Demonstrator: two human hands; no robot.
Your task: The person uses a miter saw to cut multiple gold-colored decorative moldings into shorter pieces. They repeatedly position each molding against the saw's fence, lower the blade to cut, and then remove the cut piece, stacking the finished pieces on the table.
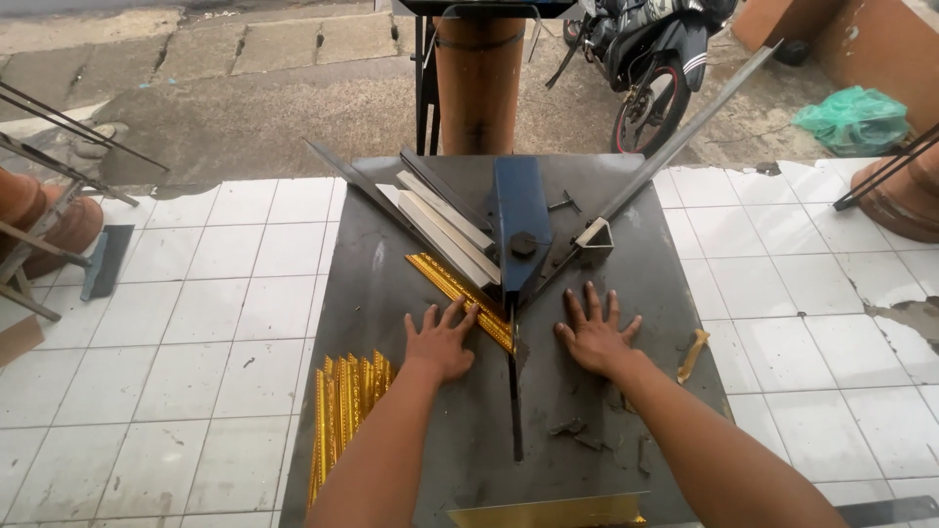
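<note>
Gold moulding under flat hands on a dark metal worktop (391, 293)

Nearest, a bundle of gold strips (344, 411) hangs over the worktop's left edge. Both hands lie released, fingers spread — the left hand (442, 340) presses the end of a gold moulding strip (456, 291), the right hand (595, 334) rests flat on bare metal beside the dark blade bar (514, 391). Beyond, the blue cutter head (520, 220) sits between angled guides — pale offcuts (445, 227) to its left. Farther off, a motorcycle (650, 59) stands.
</note>
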